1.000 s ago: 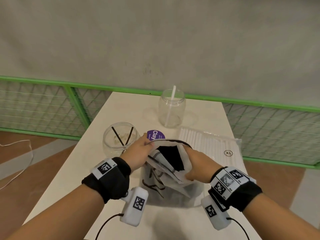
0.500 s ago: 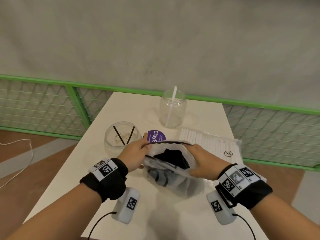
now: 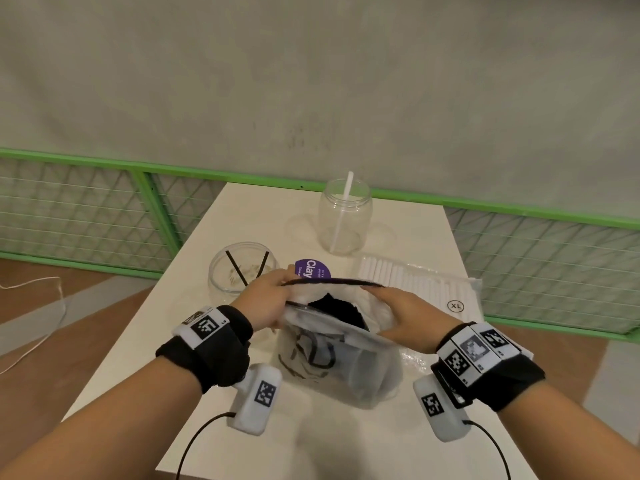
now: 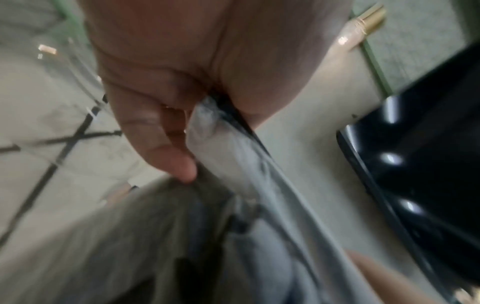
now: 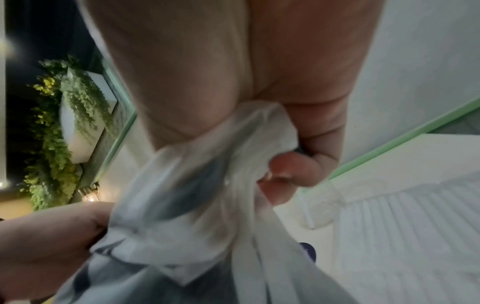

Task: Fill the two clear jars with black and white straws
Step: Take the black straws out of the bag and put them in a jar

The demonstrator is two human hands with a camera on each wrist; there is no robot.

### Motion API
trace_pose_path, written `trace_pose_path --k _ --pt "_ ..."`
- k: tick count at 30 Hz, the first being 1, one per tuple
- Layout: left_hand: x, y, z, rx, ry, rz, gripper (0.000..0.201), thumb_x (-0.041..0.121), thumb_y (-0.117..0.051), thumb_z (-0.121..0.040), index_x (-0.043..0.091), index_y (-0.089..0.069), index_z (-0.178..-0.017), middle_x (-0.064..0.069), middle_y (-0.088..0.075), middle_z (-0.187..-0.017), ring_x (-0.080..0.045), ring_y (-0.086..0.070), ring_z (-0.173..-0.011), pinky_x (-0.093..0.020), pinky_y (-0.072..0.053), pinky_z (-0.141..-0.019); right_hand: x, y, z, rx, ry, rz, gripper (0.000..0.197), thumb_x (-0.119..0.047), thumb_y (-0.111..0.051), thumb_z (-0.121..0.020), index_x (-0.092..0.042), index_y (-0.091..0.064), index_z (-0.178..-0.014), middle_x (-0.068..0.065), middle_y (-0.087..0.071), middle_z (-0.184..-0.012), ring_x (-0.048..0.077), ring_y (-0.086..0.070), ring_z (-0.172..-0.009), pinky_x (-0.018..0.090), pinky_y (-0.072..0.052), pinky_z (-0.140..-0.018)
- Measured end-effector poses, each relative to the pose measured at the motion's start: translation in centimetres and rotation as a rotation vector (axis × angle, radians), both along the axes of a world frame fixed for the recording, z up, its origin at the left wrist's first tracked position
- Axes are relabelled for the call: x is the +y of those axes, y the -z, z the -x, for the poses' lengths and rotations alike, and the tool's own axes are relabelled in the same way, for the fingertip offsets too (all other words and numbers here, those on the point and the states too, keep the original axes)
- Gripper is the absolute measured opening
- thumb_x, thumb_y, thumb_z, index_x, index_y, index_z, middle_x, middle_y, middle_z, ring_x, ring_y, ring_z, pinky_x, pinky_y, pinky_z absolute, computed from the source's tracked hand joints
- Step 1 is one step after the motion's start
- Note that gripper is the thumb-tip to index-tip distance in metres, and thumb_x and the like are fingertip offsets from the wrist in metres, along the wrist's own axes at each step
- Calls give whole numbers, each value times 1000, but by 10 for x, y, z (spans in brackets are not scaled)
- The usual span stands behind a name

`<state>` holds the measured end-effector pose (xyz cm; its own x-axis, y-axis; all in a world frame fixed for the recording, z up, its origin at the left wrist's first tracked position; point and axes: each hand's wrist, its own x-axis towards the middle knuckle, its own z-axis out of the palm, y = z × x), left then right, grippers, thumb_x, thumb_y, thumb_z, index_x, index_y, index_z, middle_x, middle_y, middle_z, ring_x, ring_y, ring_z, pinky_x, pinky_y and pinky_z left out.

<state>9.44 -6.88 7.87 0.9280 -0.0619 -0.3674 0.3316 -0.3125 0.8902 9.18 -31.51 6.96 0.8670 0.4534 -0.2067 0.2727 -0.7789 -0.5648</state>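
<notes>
Head view: our left hand (image 3: pixel 268 299) and right hand (image 3: pixel 408 318) both pinch the bag (image 3: pixel 341 368) mouth, fingers (image 4: pixel 179 164) clenched on plastic, over the bench (image 3: pixel 242 220).

Bag (image 3: pixel 341 362) mouth: stretched wider and flatter, its dark rim drawn taut between left hand (image 3: pixel 266 301) and right hand (image 3: pixel 408 317), which have been moved farther apart.

Bag (image 3: pixel 341 362) between the hands was translucent white with black markings; round sticker (image 3: pixel 312 269) beyond them purple; straw pack (image 3: pixel 415 289) past the right hand white.
</notes>
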Motion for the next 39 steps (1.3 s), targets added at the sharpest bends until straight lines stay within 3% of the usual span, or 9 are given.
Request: trace_pose_path --k 5,10,13,17,23,26,29,34,39 --pt "-1 8 -8 -45 235 1 45 27 -54 -75 33 -58 -120 6 -39 -145 -9 -30 -136 -32 -23 -114 -2 5 5 78 17 49 85 -28 -74 -78 -28 -27 -148 -6 -39 -148 12 -36 -135 22 -28 -107" --pt "-20 9 -19 -104 431 -285 65 46 -65 -77 29 -43 -136 -2 -49 -133 -20 -39 -130 -36 -33 -109 -5 6 7 -96 76 5 67 -27 -74 -77 -38 -44 -136 -12 -39 -115 13 -45 -110 9 -34 -85" --pt "-26 16 -25 -133 359 -366 45 35 -52 -90 25 -47 -133 -9 -48 -135 -24 -41 -126 -34 -31 -108 -11 5 15 -312 80 -7 60 -44 -72 -72 -40 -51 -128 -8 -23 -140 17 -34 -125 32 -35 -104" --pt "-29 21 -31 -44 278 -173 54 50 -56 -71 29 -58 -120 -2 -48 -130 -21 -45 -121 -41 -32 -109 -4 1 31 -525 -6 28 59 -69 -53 -77 -43 -48 -130 -19 -28 -151 18 -14 -144 43 -17 -109" --pt "-37 22 -27 30 254 -38 46 46 -56 -64 33 -58 -108 -6 -22 -153 -22 -7 -144 -40 -16 -115 4 7 33 -247 17 147 107 -86 -51 -58 -39 -14 -148 -17 -10 -156 13 0 -145 46 -12 -117" --pt "-41 21 -25 44 213 7 25 25 -48 -92 25 -56 -116 -10 -22 -152 -21 -9 -143 -27 -18 -108 6 6 33 -242 -9 113 117 -86 -59 -51 -37 -14 -147 -13 -11 -154 11 -11 -141 38 -18 -115" --pt "-38 28 -25 40 130 27 40 13 -42 -98 6 -43 -136 -15 -34 -149 -28 -26 -140 -32 -22 -114 4 8 35 -264 -57 127 117 -85 -61 -50 -35 -19 -146 -11 -20 -150 11 -17 -137 34 -17 -114" --pt "-34 36 -22 57 88 129 43 26 -54 -68 27 -66 -109 -12 -33 -146 -25 -46 -126 -41 -42 -103 11 14 34 -205 -71 185 112 -80 -62 -53 -32 -19 -145 -12 -39 -138 13 -34 -124 35 -29 -107" --pt "-33 24 -23 160 222 132 39 27 -59 -73 16 -65 -109 -17 -56 -123 -23 -60 -104 -37 -49 -92 15 11 26 -67 -20 133 104 -71 -74 -53 -33 -30 -139 -13 -46 -130 10 -40 -115 31 -41 -96"
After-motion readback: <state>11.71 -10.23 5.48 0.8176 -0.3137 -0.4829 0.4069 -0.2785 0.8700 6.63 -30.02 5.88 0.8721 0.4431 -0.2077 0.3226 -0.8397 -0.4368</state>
